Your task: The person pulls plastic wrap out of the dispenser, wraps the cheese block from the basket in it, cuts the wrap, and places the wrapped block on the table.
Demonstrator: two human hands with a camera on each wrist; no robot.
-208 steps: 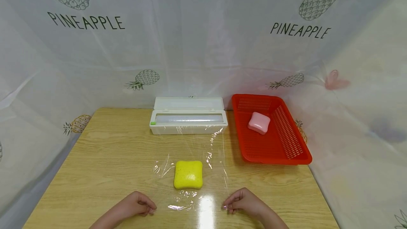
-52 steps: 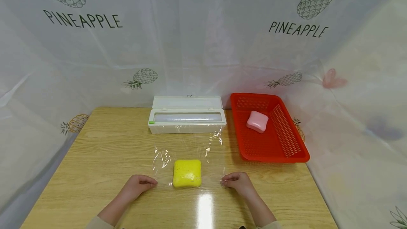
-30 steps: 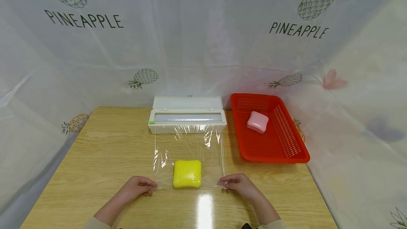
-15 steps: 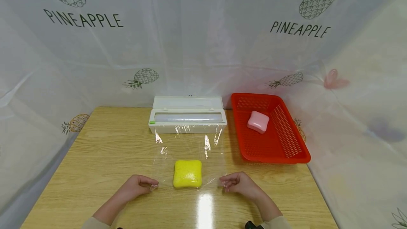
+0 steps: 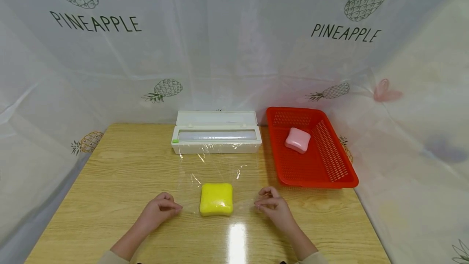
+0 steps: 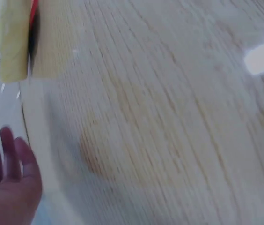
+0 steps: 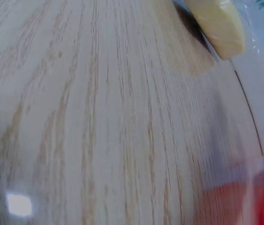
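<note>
One yellow block (image 5: 216,199); one wooden table (image 5: 121,166) under it. One left hand (image 5: 158,212) to left of yellow block, one right hand (image 5: 276,212) to right: two hands in all. Two sleeves (image 5: 114,257), nearer person than yellow block. One sheet of clear film (image 5: 238,173), beyond yellow block and about it. One white box (image 5: 217,127), straight beyond. One red basket (image 5: 311,170) and one pink block (image 5: 298,140), both beyond yellow block and to right. Two blocks overall. Two printed PINEAPPLE words (image 5: 96,22), high beyond it.
</note>
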